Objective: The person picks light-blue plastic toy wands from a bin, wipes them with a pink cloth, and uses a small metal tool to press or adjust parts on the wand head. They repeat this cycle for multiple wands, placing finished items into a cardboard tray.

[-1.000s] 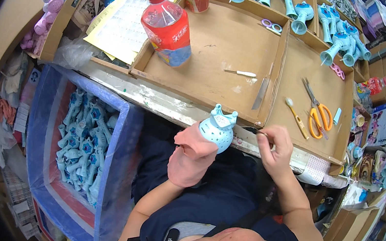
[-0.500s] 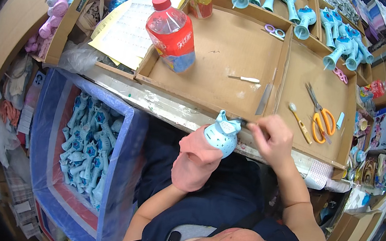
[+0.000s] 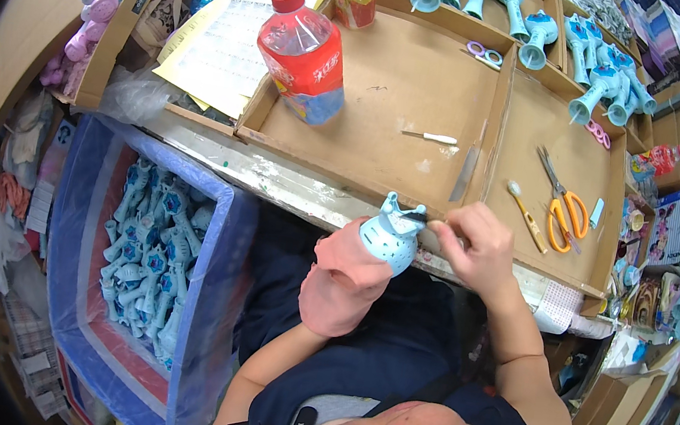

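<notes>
Light-blue plastic piece [image 3: 389, 241] is being gripped in the head view by the left hand [image 3: 338, 290], which is being covered by a pink glove. The hands are being kept apart: the left is being clamped around the piece's lower part, while a thin dark tool [image 3: 416, 216] is being pinched by the fingers of the right hand [image 3: 479, 245]. The tool is being held at the piece's pronged upper end; whether contact is being made cannot be told. On the worktop [image 3: 275, 182] ahead of the hands, a white-handled tool [image 3: 433, 137] is lying in a cardboard tray [image 3: 388, 54]. Orange-handled scissors [image 3: 564, 216] are lying to the right of the right hand. Left of the left hand, many light-blue pieces [image 3: 146, 259] are being held in a blue bin [image 3: 213, 282].
</notes>
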### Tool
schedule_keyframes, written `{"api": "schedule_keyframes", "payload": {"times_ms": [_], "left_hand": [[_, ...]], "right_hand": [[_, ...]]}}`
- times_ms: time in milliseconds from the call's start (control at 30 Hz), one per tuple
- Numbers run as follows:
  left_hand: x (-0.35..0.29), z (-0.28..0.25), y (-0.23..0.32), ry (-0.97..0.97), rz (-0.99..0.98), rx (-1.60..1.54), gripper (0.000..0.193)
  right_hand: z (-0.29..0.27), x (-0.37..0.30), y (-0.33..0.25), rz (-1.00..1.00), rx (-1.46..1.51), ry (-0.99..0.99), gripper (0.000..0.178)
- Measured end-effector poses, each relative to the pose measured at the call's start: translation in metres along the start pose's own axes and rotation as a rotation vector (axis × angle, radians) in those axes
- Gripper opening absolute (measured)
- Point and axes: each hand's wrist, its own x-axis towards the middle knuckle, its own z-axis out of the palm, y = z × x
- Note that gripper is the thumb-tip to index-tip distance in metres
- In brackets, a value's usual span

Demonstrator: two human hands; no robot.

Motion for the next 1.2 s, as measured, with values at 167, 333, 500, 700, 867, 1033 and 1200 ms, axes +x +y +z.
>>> {"api": "schedule_keyframes", "payload": {"times_ms": [167, 333, 500, 700, 867, 1033, 1200], "left_hand": [[0.004, 0.000, -0.002, 0.010, 0.095, -0.009, 0.027], [0.010, -0.001, -0.004, 0.040, 0.216, -0.114, 0.021], [0.009, 0.001, -0.007, 0.080, 0.243, -0.148, 0.023], [0.006, 0.008, -0.018, 0.114, 0.266, -0.238, 0.026], [0.006, 0.005, -0.016, 0.080, 0.216, -0.237, 0.023], [0.007, -0.001, -0.007, 0.138, 0.264, -0.164, 0.021], [0.006, 0.002, -0.007, 0.212, 0.292, -0.208, 0.018]], "right_hand": [[0.004, -0.007, -0.001, 0.000, 0.099, 0.018, 0.015], [0.015, -0.011, -0.003, 0.149, 0.180, 0.074, 0.014], [0.019, -0.015, -0.004, 0.147, 0.205, 0.102, 0.015], [0.020, -0.016, -0.005, 0.133, 0.228, 0.097, 0.015], [0.017, -0.013, -0.005, 0.144, 0.184, 0.089, 0.013], [0.015, -0.012, -0.007, 0.116, 0.221, 0.053, 0.012], [0.014, -0.013, -0.009, 0.056, 0.192, 0.077, 0.013]]}}
